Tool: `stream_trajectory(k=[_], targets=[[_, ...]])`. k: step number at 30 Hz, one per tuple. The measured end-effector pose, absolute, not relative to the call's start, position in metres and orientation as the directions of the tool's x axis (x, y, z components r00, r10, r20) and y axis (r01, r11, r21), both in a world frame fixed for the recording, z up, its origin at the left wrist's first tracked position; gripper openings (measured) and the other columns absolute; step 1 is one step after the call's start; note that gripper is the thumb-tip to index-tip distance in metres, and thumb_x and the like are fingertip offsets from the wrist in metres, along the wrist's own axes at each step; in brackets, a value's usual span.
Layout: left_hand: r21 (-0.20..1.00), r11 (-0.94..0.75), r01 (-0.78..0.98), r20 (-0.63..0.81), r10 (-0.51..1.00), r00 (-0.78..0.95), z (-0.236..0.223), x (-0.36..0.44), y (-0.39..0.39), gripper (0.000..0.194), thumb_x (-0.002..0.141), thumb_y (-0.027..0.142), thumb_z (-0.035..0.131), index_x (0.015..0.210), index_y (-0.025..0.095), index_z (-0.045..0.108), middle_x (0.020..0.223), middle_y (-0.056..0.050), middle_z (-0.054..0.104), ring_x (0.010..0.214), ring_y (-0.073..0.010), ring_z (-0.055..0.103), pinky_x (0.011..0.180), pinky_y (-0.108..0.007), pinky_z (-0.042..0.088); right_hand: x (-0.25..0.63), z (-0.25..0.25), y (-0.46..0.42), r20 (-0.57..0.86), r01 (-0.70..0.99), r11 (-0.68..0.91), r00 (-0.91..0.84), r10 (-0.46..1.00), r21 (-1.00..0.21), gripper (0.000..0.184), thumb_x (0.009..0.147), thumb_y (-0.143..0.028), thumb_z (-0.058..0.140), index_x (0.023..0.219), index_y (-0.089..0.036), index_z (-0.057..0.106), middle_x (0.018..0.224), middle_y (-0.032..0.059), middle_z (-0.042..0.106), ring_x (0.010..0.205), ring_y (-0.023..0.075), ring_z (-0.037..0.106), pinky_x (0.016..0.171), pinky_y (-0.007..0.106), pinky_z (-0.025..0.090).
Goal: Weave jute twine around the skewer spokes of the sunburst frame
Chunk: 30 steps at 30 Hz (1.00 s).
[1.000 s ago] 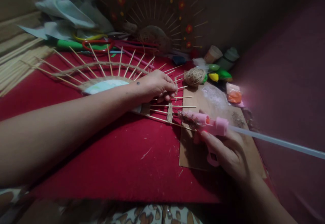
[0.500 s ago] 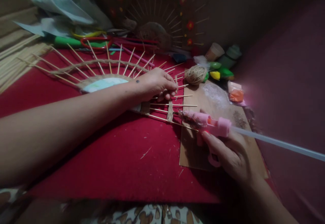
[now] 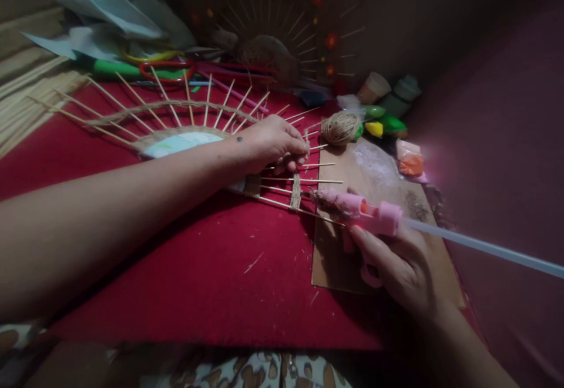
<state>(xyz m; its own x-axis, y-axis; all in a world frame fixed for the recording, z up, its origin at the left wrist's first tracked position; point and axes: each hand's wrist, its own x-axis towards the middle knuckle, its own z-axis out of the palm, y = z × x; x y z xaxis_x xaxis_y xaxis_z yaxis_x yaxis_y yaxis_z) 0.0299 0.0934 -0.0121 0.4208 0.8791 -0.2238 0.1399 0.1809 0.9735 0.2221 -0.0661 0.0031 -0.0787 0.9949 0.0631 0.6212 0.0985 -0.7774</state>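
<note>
A fan-shaped frame of thin wooden sticks (image 3: 222, 103) lies on the red table, with a pale blue half-round centre (image 3: 180, 144). Woven twine (image 3: 295, 191) runs across the sticks in a band. My left hand (image 3: 282, 144) reaches over the frame and pinches a strand of twine by the sticks at the right. My right hand (image 3: 396, 265) grips a pink glue gun (image 3: 356, 207), its dark nozzle close to the twine band; whether it touches I cannot tell. A long clear glue stick (image 3: 484, 248) sticks out of the gun's back.
A ball of twine (image 3: 340, 128) sits beside a cardboard sheet (image 3: 335, 259) under the glue gun. Red-handled scissors (image 3: 166, 71), green rolled material (image 3: 114, 70) and loose sticks (image 3: 30, 100) lie at the back left. Orange clay-like packets (image 3: 410, 164) are at the right, near the wall.
Both hands, the glue gun and the frame hold nearly the same places. Only a slight shift of the whole view shows.
</note>
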Motion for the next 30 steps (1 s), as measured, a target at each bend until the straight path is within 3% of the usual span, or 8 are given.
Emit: stream_trajectory(k=[9, 14, 20, 26, 30], targets=[[0.970, 0.182, 0.160, -0.234, 0.879, 0.414, -0.0120, 0.0303, 0.0937, 0.016, 0.079, 0.013, 0.063, 0.063, 0.009, 0.062, 0.059, -0.008, 0.060, 0.042, -0.0093, 0.050, 0.039, -0.019, 0.026, 0.2201, 0.0061, -0.0665, 0.042, 0.648, 0.075, -0.067, 0.997, -0.758, 0.031, 0.087, -0.039, 0.054, 0.062, -0.021, 0.059, 0.050, -0.0009, 0.051, 0.040, 0.0115, 0.046, 0.034, 0.023, 0.036], [0.955, 0.152, 0.254, -0.257, 0.852, 0.457, -0.0103, 0.0281, 0.0945, 0.014, 0.082, 0.018, 0.060, 0.073, 0.008, 0.062, 0.066, -0.007, 0.061, 0.048, -0.0071, 0.050, 0.044, -0.020, 0.030, 0.2217, 0.0017, -0.0674, 0.005, 0.619, 0.030, -0.043, 0.999, -0.785, 0.030, 0.086, -0.041, 0.056, 0.063, -0.022, 0.057, 0.049, -0.0007, 0.050, 0.038, 0.0116, 0.044, 0.033, 0.024, 0.033], [0.948, 0.064, 0.312, -0.215, 0.851, 0.479, -0.0103, 0.0280, 0.0945, 0.017, 0.085, 0.020, 0.055, 0.082, 0.005, 0.063, 0.065, -0.007, 0.060, 0.049, -0.0066, 0.050, 0.047, -0.022, 0.032, 0.2217, 0.0011, -0.0670, 0.016, 0.591, 0.040, -0.047, 0.999, -0.806, 0.033, 0.086, -0.044, 0.056, 0.061, -0.023, 0.055, 0.051, 0.0016, 0.053, 0.041, 0.0140, 0.048, 0.034, 0.026, 0.036], [0.942, -0.076, 0.328, -0.117, 0.838, 0.533, -0.0149, 0.0265, 0.0971, 0.021, 0.087, 0.023, 0.053, 0.083, 0.004, 0.063, 0.063, -0.007, 0.061, 0.050, -0.0074, 0.051, 0.048, -0.022, 0.034, 0.2242, -0.0006, -0.0697, -0.091, 0.585, -0.056, -0.030, 0.995, -0.809, 0.036, 0.085, -0.047, 0.055, 0.060, -0.022, 0.054, 0.046, 0.0005, 0.048, 0.036, 0.0129, 0.044, 0.030, 0.026, 0.033], [0.943, -0.095, 0.318, -0.100, 0.832, 0.546, -0.0168, 0.0264, 0.0985, 0.022, 0.087, 0.022, 0.053, 0.083, 0.004, 0.063, 0.062, -0.007, 0.060, 0.050, -0.0075, 0.051, 0.048, -0.023, 0.034, 0.2240, -0.0028, -0.0692, -0.059, 0.589, -0.030, -0.031, 0.998, -0.807, 0.035, 0.085, -0.047, 0.056, 0.060, -0.023, 0.054, 0.047, 0.0005, 0.048, 0.036, 0.0123, 0.044, 0.030, 0.025, 0.033]])
